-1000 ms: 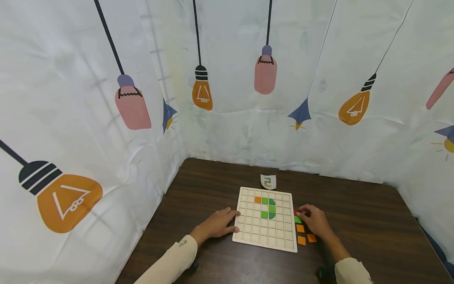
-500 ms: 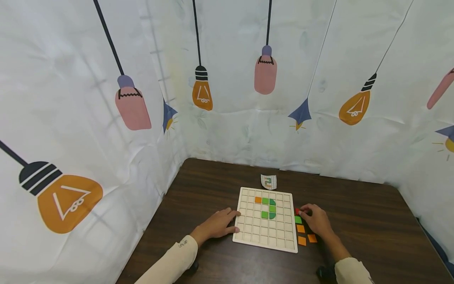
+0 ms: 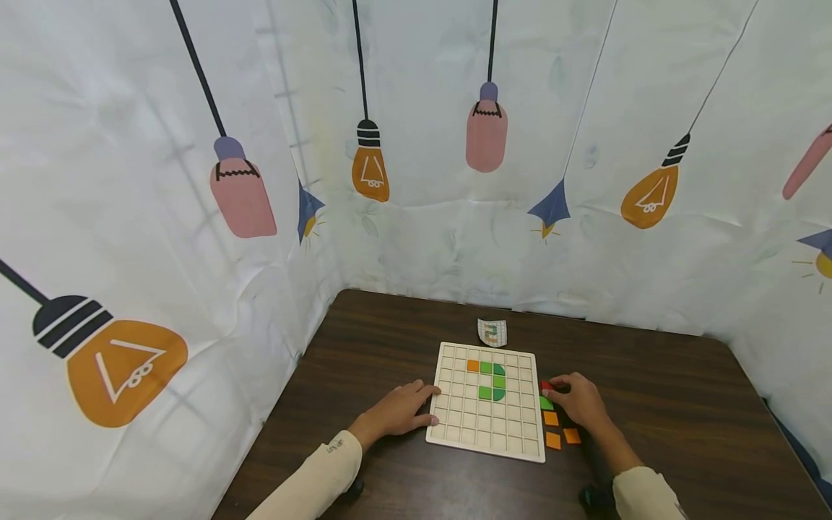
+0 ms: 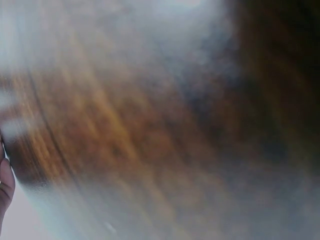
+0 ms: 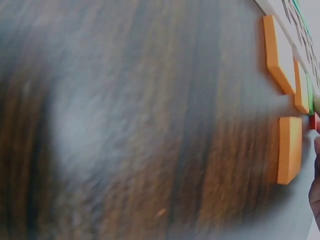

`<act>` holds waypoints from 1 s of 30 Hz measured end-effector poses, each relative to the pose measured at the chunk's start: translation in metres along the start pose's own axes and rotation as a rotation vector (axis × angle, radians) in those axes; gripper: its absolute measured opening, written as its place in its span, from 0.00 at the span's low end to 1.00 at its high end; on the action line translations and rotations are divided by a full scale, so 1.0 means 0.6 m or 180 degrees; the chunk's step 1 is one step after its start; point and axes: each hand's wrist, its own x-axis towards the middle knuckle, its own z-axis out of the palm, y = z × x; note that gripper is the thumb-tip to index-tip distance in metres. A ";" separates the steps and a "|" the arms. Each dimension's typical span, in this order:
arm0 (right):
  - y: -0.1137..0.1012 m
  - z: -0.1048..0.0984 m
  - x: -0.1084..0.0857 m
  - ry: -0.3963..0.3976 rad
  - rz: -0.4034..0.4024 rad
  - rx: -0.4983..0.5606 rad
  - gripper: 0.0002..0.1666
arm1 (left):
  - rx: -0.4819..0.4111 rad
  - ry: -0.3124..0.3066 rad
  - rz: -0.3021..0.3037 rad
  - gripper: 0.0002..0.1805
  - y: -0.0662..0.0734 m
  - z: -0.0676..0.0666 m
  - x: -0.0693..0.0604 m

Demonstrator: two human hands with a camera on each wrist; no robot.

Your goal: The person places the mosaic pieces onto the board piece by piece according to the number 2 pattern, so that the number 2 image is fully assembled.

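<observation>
A pale gridded wooden board (image 3: pixel 484 433) lies on the table. On it are an orange square tile (image 3: pixel 473 366), several light green square tiles (image 3: pixel 485 393) and dark green rounded tiles (image 3: pixel 499 395). My left hand (image 3: pixel 406 410) rests at the board's left edge, its forefinger and thumb spread and touching the rim. Beside the right edge, my right hand (image 3: pixel 581 401) has its fingertips at a red tile (image 3: pixel 546 386) and its thumb over part of a loose green tile (image 3: pixel 546 404). In the right wrist view only a sliver of that hand shows.
Orange tiles (image 3: pixel 553 440) lie loose right of the board, near the right forearm. A small printed pattern card (image 3: pixel 492 333) sits behind the board. The brown table (image 3: pixel 390 325) meets a white patterned curtain (image 3: pixel 416 253) at the back and left.
The right thumb lifts off the loose green tile, baring it, then covers its corner again. The red tile shows more than a second ago. My left hand and the board stay put.
</observation>
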 end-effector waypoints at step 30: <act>-0.008 0.010 0.007 0.0107 -0.0202 0.0086 0.15 | 0.0012 0.0039 0.0040 0.32 0.000 -0.001 -0.003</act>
